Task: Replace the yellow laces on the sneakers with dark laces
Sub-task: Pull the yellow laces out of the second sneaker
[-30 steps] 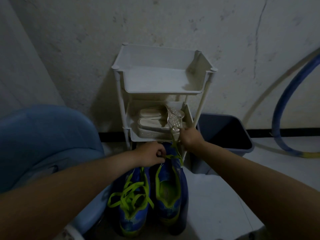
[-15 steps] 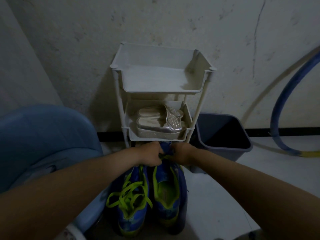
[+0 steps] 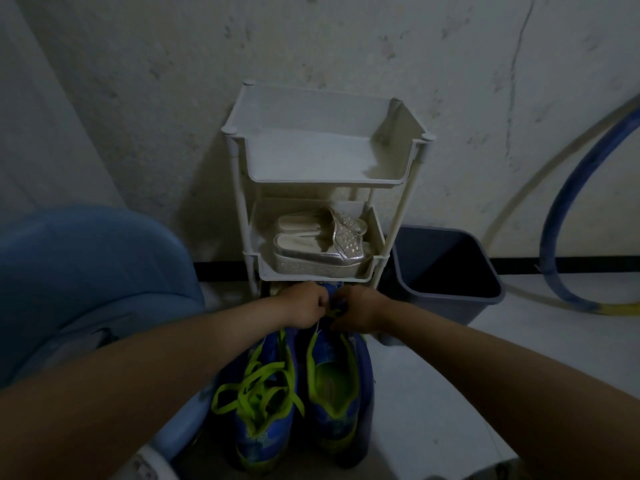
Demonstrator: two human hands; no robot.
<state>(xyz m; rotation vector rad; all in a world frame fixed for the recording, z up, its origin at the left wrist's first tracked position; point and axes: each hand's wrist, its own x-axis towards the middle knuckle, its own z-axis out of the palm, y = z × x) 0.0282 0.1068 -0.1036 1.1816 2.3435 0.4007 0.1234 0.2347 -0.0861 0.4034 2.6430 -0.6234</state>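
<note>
One yellow lace (image 3: 334,312) is pinched in curled fingers of left hand (image 3: 304,304) and right hand (image 3: 360,311) over a sneaker (image 3: 332,386).

No text, label or number can be read. Pale marks on the sneakers (image 3: 329,355) are too dim and blurred.

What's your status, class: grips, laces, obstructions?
Copy: left grip and right grip pinch yellow lace at part-unlaced sneaker toe. Beside it, laced sneaker untouched. Nothing blocking.
</note>
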